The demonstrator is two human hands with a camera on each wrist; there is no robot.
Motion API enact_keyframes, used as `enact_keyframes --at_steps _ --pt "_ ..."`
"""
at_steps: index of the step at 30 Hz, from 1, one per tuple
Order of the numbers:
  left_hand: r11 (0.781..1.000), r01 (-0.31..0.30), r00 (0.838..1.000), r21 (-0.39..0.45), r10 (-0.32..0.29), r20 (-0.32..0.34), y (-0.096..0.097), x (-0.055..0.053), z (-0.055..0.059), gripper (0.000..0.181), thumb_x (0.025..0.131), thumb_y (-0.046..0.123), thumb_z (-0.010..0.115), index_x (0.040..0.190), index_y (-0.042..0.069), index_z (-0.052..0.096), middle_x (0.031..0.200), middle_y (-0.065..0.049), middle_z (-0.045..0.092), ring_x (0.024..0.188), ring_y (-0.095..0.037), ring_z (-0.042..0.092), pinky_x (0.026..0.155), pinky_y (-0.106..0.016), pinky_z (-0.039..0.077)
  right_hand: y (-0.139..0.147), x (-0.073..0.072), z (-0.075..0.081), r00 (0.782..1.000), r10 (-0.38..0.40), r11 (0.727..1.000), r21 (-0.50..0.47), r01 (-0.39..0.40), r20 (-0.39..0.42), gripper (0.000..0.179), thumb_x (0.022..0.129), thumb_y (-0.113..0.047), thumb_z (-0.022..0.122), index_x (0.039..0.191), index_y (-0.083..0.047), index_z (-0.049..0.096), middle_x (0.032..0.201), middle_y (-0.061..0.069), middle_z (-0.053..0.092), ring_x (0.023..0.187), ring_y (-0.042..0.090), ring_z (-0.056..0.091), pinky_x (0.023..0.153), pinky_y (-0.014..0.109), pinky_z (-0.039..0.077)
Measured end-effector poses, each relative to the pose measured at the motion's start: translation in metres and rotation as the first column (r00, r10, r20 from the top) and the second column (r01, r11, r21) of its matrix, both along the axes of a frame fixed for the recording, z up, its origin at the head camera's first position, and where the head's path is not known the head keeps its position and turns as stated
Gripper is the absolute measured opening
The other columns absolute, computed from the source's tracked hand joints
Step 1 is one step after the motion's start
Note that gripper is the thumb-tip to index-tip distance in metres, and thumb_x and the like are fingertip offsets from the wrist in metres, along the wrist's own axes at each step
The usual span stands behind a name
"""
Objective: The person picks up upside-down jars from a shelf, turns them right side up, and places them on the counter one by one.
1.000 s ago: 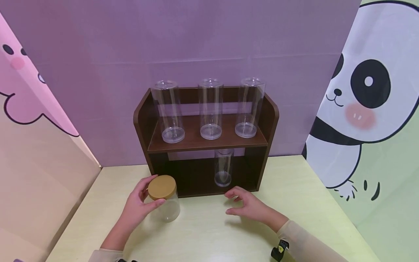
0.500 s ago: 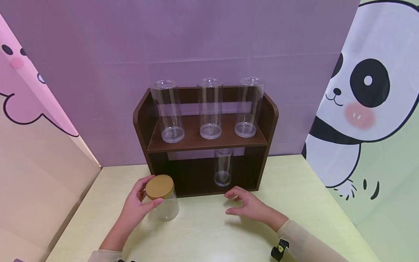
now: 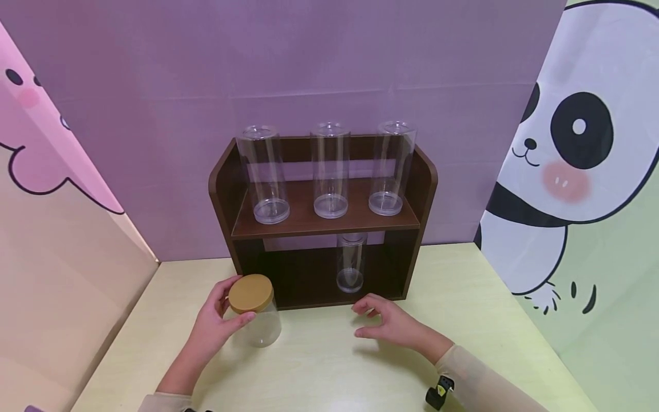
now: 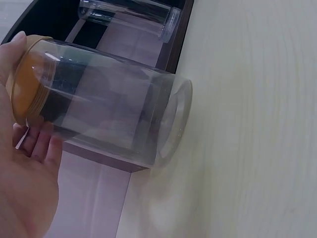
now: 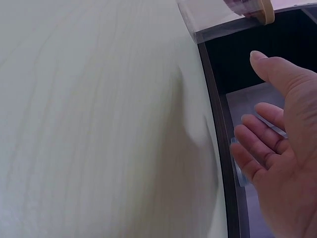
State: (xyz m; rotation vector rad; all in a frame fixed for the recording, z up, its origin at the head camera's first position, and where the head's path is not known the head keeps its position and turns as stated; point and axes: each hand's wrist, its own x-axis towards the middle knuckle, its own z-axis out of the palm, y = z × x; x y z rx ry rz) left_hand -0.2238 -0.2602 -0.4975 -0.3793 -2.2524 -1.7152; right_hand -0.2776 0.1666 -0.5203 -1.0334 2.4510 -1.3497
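A clear jar (image 3: 266,329) with a tan lid (image 3: 251,292) stands upright on the table, just before the shelf's left front corner. My left hand (image 3: 208,323) grips it at the lid, thumb on the near side and fingers round the far side. In the left wrist view the jar's clear wall (image 4: 106,99) shows nothing inside. My right hand (image 3: 388,325) is held in front of the shelf's right side with fingers loosely bent and holding nothing. Nearest to it is a smaller clear jar (image 3: 351,257) on the lower shelf.
A dark brown two-tier shelf (image 3: 325,233) stands against the purple backdrop. On its upper tier are three tall clear jars, at left (image 3: 265,177), middle (image 3: 332,171) and right (image 3: 393,171). Panels with cartoon drawings flank the pale table (image 3: 309,372).
My left hand and the lidded jar have shifted very slightly to the left. The right hand and the jars on the shelf have stayed in place.
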Motion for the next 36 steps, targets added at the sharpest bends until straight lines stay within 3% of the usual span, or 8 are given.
enact_keyframes --at_steps 4,8,13,17,21,24,28,36 --pt "1.000 -0.024 0.999 0.017 0.025 -0.046 -0.003 -0.001 0.003 0.059 0.103 -0.004 0.073 0.156 -0.005 0.048 0.149 -0.014 0.056 0.128 -0.003 0.057 0.108 -0.009 0.043 0.001 0.000 0.000 1.000 0.005 1.000 0.011 -0.005 0.004 0.050 0.095 -0.026 0.091 0.133 -0.002 0.069 0.130 0.013 0.070 0.121 0.033 0.068 0.110 0.038 0.056" --pt "0.993 -0.102 0.988 0.063 0.108 -0.110 -0.006 -0.010 0.014 0.039 0.111 0.000 0.060 0.149 -0.009 0.052 0.138 -0.008 0.064 0.127 -0.008 0.060 0.103 -0.012 0.049 0.001 0.000 0.001 1.000 -0.004 1.000 0.023 0.004 0.010 0.050 0.095 -0.026 0.091 0.133 -0.003 0.069 0.130 0.012 0.070 0.121 0.033 0.068 0.110 0.040 0.056" --pt "0.970 -0.205 0.961 0.128 0.224 -0.162 -0.007 -0.023 0.040 0.035 0.106 -0.006 0.068 0.139 -0.011 0.057 0.122 0.005 0.068 0.115 -0.010 0.066 0.095 -0.012 0.054 0.000 0.000 0.004 1.000 -0.012 0.999 0.034 0.011 0.026 0.049 0.096 -0.027 0.090 0.133 -0.003 0.069 0.130 0.012 0.070 0.121 0.033 0.068 0.110 0.041 0.056" --pt "0.964 -0.224 0.945 0.142 0.251 -0.212 -0.007 -0.032 0.061 0.037 0.102 -0.009 0.072 0.137 -0.010 0.061 0.121 0.005 0.070 0.112 -0.010 0.068 0.094 -0.014 0.054 0.001 0.000 0.005 1.000 -0.011 0.999 0.040 0.010 0.025 0.048 0.097 -0.027 0.089 0.132 -0.003 0.069 0.130 0.013 0.070 0.121 0.033 0.069 0.110 0.042 0.056" --pt "0.967 -0.222 0.937 0.127 0.248 -0.245 -0.006 -0.037 0.078 0.042 0.101 -0.008 0.074 0.142 -0.007 0.062 0.127 -0.003 0.070 0.114 -0.010 0.069 0.098 -0.015 0.055 0.002 0.001 0.005 1.000 -0.015 0.999 0.042 0.014 0.025 0.046 0.097 -0.027 0.089 0.132 -0.003 0.069 0.130 0.012 0.070 0.120 0.033 0.069 0.110 0.042 0.057" --pt "0.966 -0.229 0.935 0.117 0.251 -0.249 -0.004 -0.040 0.087 0.047 0.102 -0.003 0.076 0.147 0.000 0.064 0.134 -0.005 0.070 0.116 -0.010 0.070 0.098 -0.015 0.056 0.002 0.001 0.006 1.000 -0.017 0.999 0.043 0.015 0.025 0.046 0.098 -0.027 0.089 0.132 -0.003 0.069 0.130 0.012 0.070 0.120 0.033 0.069 0.110 0.042 0.056" --pt "0.958 -0.254 0.933 0.135 0.279 -0.225 0.000 -0.044 0.094 0.048 0.103 0.003 0.078 0.149 0.007 0.066 0.134 0.000 0.073 0.114 -0.009 0.072 0.093 -0.015 0.059 0.002 0.000 0.006 1.000 -0.016 0.999 0.045 0.015 0.023 0.045 0.098 -0.027 0.088 0.132 -0.003 0.070 0.130 0.012 0.071 0.120 0.034 0.069 0.110 0.043 0.056" --pt "0.932 -0.311 0.921 0.187 0.344 -0.182 0.007 -0.050 0.096 0.043 0.099 0.000 0.082 0.140 0.000 0.073 0.118 0.011 0.073 0.106 -0.003 0.074 0.090 -0.013 0.059 0.003 -0.001 0.005 0.999 -0.016 0.999 0.045 0.015 0.028 0.045 0.098 -0.027 0.088 0.132 -0.003 0.070 0.130 0.012 0.070 0.120 0.034 0.069 0.110 0.041 0.056"
